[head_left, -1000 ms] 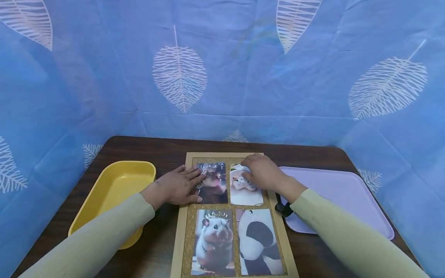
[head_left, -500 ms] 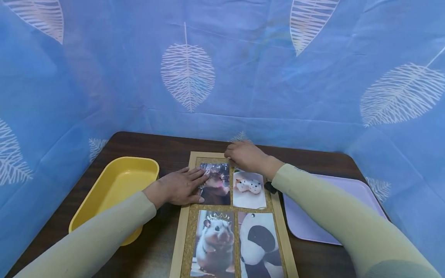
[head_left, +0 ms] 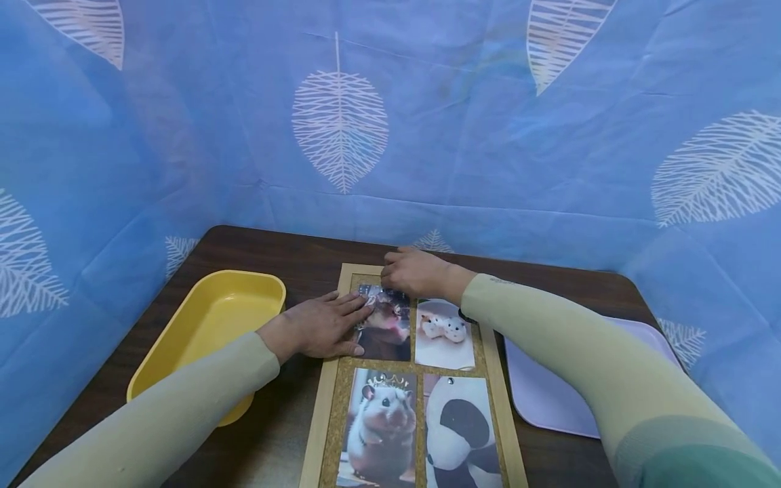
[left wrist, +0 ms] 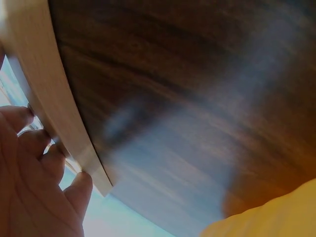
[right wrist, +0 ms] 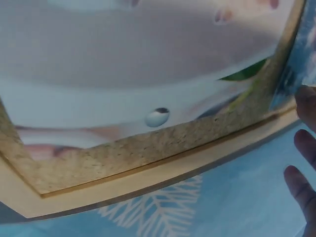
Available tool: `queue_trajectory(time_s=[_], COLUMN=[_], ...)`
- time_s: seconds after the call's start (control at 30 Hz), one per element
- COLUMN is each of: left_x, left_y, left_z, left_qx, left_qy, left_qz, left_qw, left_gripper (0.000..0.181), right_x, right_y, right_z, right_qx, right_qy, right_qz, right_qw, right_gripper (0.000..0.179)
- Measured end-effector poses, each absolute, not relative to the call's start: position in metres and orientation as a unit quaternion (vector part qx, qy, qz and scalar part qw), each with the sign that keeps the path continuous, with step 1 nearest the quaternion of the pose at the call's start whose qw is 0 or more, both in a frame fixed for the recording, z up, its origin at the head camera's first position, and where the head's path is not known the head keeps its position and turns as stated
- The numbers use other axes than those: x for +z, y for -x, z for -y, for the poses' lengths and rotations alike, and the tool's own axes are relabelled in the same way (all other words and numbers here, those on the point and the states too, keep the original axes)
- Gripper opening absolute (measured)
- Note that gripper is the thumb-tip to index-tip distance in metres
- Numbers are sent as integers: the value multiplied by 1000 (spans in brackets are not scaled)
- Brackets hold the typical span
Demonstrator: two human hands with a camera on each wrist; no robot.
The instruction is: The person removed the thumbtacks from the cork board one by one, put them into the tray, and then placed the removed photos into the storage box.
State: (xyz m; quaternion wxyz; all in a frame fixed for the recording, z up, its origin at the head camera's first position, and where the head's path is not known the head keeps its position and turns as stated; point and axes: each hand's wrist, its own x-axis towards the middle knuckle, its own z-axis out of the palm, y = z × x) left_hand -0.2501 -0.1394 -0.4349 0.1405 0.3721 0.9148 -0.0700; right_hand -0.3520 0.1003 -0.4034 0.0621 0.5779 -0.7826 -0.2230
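One left hand (head_left: 329,327), one right hand (head_left: 417,272), that's two on show, and two sleeves (head_left: 171,407)! Down to the board (head_left: 321,413), just the one, and it's four photos (head_left: 381,430) on it, two rows of two, with two pins (head_left: 450,381) plain to see. One yellow tray (head_left: 207,332), one purple tray (head_left: 549,390), one table (head_left: 268,423), and look, eight leaf prints (head_left: 342,125): five large, three small!

Four photos (head_left: 382,427) on corkboard (head_left: 342,400), tub (head_left: 226,315) at left, tray (head_left: 549,390) at right, curtain (head_left: 464,135) behind
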Motion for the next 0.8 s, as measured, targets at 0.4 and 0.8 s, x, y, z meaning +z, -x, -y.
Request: queue_trajectory(time_s=[0.4, 0.8], left_x=[-434, -434], left_y=[250, 253], left_z=[141, 142], left_qx=[-78, -91], left_qy=[-382, -373], left_qz=[-911, -913], left_qw=[131, 136], left_gripper=[84, 85], right_x=[-408, -413], right_y=[372, 394], right_z=[-85, -86], right_qx=[-262, -257], right_qy=[-676, -755], right_qz=[682, 586], right_qw=[95, 139], right_gripper=[15, 26])
